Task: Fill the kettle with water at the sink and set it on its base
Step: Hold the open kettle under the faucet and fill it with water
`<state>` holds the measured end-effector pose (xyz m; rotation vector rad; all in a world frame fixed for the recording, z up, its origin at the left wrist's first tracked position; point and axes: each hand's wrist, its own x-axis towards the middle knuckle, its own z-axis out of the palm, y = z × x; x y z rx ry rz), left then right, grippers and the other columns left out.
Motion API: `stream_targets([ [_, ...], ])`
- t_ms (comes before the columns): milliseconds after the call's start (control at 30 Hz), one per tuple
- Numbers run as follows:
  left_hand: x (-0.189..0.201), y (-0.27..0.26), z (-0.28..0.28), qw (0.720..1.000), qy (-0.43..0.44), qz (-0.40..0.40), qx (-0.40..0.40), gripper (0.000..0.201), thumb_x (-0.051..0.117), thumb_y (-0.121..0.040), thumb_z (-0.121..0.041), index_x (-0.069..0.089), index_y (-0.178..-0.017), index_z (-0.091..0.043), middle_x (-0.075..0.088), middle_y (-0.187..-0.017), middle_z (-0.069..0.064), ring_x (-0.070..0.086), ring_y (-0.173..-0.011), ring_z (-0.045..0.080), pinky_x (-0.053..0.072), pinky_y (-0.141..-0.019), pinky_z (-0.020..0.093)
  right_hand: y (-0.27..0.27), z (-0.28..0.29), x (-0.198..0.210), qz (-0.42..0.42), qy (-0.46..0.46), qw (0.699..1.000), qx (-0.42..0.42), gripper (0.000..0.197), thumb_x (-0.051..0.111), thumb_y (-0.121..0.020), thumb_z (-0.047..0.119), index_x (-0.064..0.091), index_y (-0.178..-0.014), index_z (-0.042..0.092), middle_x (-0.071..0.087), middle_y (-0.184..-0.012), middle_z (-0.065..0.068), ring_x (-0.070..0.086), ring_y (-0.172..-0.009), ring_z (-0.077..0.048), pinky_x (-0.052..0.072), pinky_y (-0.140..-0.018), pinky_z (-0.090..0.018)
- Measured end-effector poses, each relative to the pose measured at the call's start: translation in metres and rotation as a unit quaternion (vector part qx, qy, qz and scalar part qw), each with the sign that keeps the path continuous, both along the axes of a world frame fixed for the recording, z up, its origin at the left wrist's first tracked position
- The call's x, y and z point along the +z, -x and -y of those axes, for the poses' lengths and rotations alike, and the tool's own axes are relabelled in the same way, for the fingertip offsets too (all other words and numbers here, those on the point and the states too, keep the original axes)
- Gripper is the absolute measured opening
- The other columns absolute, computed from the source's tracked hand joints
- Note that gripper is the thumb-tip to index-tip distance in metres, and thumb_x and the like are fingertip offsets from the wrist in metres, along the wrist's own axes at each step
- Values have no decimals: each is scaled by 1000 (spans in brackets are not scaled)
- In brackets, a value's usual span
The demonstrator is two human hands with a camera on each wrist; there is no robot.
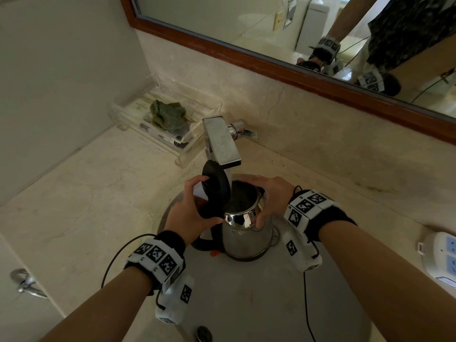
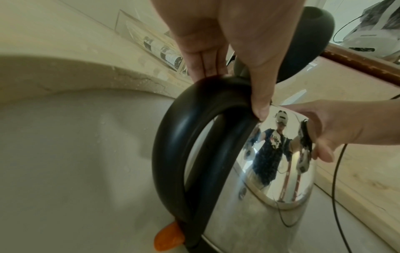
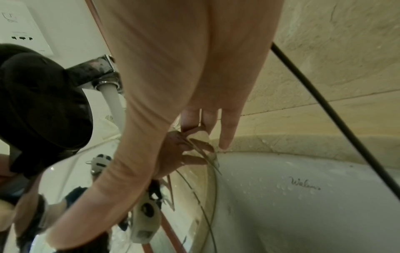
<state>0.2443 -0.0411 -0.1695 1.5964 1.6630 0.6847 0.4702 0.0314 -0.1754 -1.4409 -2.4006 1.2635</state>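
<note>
A shiny steel kettle [image 1: 246,238] stands in the sink basin [image 1: 246,299] beneath the chrome faucet [image 1: 222,141]. Its black lid [image 1: 216,186] is tipped up and open. My left hand [image 1: 195,211] grips the top of the black handle [image 2: 173,137], thumb over it, with the fingers up against the lid. My right hand [image 1: 271,196] curls round the kettle's upper body at the rim. In the right wrist view a white stream of water [image 3: 115,104] runs down from the faucet [image 3: 97,68] next to the lid [image 3: 43,102]. The inside of the kettle looks dark.
A clear tray [image 1: 209,112] holding a green cloth [image 1: 167,114] sits at the back left of the marble counter. A white power strip [image 1: 441,260] lies at the right edge. A wood-framed mirror [image 1: 296,67] hangs behind. The drain plug [image 1: 204,334] lies near the front.
</note>
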Motion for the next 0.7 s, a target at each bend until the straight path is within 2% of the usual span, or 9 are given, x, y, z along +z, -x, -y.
stream_targets([
  [100,0,0,0,1000,1,1,1,91,82,-62,-16,19,-123,-42,68,-85,2,65,-79,17,53,-74,32,-1,0,0,2,0,1000,2,115,92,-41,27,31,-136,45,42,-143,12,38,-129,-8,33,-106,-25],
  [233,-1,0,0,1000,-4,1,1,91,82,-62,-16,19,-121,-44,68,-84,2,65,-79,17,52,-73,30,-2,0,1,-3,-4,1000,5,114,92,-42,27,31,-137,43,42,-143,11,35,-124,-1,30,-103,-21],
  [433,-1,-1,1,1000,-7,4,2,91,82,-62,-15,20,-122,-42,68,-82,2,65,-78,17,52,-71,30,-1,0,-1,0,-3,1000,2,114,92,-39,30,29,-132,52,42,-143,11,39,-130,-10,33,-107,-26],
  [533,0,-1,1,1000,-8,-1,4,90,82,-62,-15,20,-120,-44,68,-82,3,65,-77,16,52,-71,30,-2,0,-2,0,-6,1000,1,115,92,-40,30,30,-134,48,41,-144,11,37,-131,-8,30,-107,-25],
  [600,0,-1,1,1000,-8,-1,3,90,82,-62,-15,21,-120,-44,68,-82,2,65,-77,16,52,-72,30,-2,-1,-1,0,-4,1000,3,114,92,-40,30,28,-133,50,40,-144,12,35,-129,-5,29,-105,-22],
  [700,0,-1,2,1000,-10,3,2,89,82,-62,-14,22,-122,-41,66,-80,-1,64,-78,16,52,-73,31,-2,-1,0,1,1,1000,5,114,92,-41,30,29,-134,49,39,-144,12,35,-132,-8,30,-108,-25],
])
